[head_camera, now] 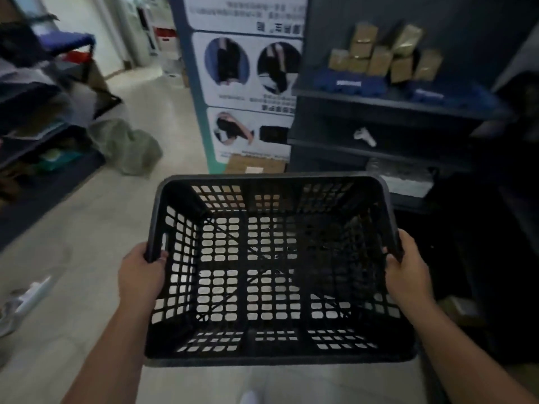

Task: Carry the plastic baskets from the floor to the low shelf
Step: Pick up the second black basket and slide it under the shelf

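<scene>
An empty black plastic basket (271, 179) with perforated walls and floor hangs in the air in front of me, above the pale floor. My left hand (140, 275) grips its left rim, fingers curled over the edge. On the opposite rim my right hand (408, 272) holds it the same way. Ahead on the right stands a dark shelf unit (379, 147); its lowest level (408, 199) lies just beyond the basket's far right corner and holds a clear plastic-wrapped item (405, 179).
Brown boxes (382, 53) and blue packs (350, 81) fill an upper shelf. A printed poster board (245, 83) stands ahead, a cardboard box (253, 164) at its foot. Green-grey fabric (125, 144) lies on the floor by a cluttered rack (35, 126) on the left.
</scene>
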### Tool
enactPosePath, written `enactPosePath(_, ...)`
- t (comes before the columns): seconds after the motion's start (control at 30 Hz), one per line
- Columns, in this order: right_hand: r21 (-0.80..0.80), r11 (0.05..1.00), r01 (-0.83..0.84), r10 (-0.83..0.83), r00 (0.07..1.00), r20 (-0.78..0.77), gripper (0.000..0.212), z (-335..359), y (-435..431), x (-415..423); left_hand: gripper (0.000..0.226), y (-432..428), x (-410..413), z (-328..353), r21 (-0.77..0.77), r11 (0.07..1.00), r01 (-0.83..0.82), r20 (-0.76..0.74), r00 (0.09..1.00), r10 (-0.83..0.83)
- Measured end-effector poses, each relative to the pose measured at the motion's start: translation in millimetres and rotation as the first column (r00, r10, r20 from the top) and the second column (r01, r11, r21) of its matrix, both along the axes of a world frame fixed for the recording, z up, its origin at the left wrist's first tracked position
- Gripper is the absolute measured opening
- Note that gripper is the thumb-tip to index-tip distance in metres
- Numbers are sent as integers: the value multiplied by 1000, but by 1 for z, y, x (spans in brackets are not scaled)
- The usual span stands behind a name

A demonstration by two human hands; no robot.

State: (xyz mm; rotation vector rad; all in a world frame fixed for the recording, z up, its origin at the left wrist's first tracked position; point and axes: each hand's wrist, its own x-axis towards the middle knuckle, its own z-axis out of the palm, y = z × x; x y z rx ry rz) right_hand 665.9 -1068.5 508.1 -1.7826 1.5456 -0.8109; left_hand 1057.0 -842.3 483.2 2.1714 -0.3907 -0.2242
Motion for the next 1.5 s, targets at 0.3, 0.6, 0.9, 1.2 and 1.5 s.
enactPosePath(0.3,56,956,287,-286,958,-25,49,-37,-123,-69,11,-221,-28,-29,-12,963,270,-82,960,-270)
enactPosePath(0.6,151,920,361,-353,932,-80,51,-121,-285,-127,16,-406,-84,-115,44,945,325,-219,926,-308)
enactPosePath(0.9,234,916,325,-294,943,-159,52,-259,-454,-148,14,-556,-115,-246,157,952,263,-254,942,-218)
enactPosePath(1.2,242,932,268,-229,957,-178,50,-408,-525,-140,11,-633,-105,-390,256,931,262,-286,940,-186)
enactPosePath(1.5,295,916,272,-220,955,-197,54,-487,-550,-132,5,-666,-98,-463,378,876,299,-274,940,-203)
